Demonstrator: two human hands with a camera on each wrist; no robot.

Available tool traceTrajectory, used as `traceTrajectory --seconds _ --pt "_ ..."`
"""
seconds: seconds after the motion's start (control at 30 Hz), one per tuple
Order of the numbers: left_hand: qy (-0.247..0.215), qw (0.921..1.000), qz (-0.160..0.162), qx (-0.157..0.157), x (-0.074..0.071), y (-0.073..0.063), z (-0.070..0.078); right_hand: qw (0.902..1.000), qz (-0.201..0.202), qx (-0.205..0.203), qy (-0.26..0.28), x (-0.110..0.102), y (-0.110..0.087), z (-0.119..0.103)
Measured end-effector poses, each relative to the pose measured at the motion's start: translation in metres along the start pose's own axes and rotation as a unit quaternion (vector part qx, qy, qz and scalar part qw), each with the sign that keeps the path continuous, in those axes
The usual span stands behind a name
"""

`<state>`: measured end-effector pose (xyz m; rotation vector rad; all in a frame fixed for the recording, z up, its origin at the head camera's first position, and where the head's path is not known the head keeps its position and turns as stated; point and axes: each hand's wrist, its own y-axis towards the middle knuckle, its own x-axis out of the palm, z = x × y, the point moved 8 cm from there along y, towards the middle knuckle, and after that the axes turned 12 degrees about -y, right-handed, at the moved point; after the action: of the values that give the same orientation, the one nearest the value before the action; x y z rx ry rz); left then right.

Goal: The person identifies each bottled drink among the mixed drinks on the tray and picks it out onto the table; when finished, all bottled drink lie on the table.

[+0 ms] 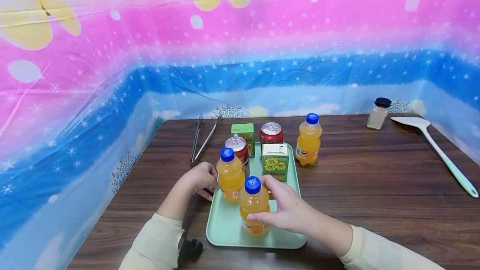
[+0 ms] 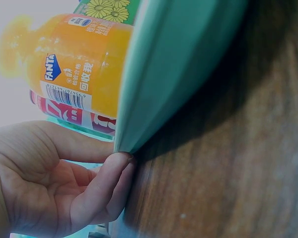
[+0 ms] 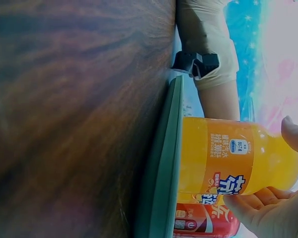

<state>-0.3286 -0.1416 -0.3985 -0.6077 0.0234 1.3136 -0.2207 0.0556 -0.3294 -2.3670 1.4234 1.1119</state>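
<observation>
In the head view, the left bottle point(image 1: 229, 176) hides the lower front can point(image 1: 237, 144), while the front carton point(image 1: 275, 166) covers the base of the rear can point(image 1: 271, 130). The far fingertips of the right grip point(image 1: 286, 205) are lost behind the near bottle point(image 1: 254, 205). Print on the 3 blue caps point(image 1: 227, 154) is too small to read. Both sleeves point(image 1: 153, 238) run off the bottom edge. The left wrist view crops the tray point(image 2: 169, 64) at the top — the right wrist view blurs the bench point(image 3: 74, 119) and cuts off the right grip.
</observation>
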Motion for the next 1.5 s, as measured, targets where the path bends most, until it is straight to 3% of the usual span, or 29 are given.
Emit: traceTrajectory --seconds 1.5 --pt "-0.001 1.0 0.002 -0.001 -0.001 0.001 -0.001 0.9987 0.049 0.014 0.0 -0.022 -0.007 -0.008"
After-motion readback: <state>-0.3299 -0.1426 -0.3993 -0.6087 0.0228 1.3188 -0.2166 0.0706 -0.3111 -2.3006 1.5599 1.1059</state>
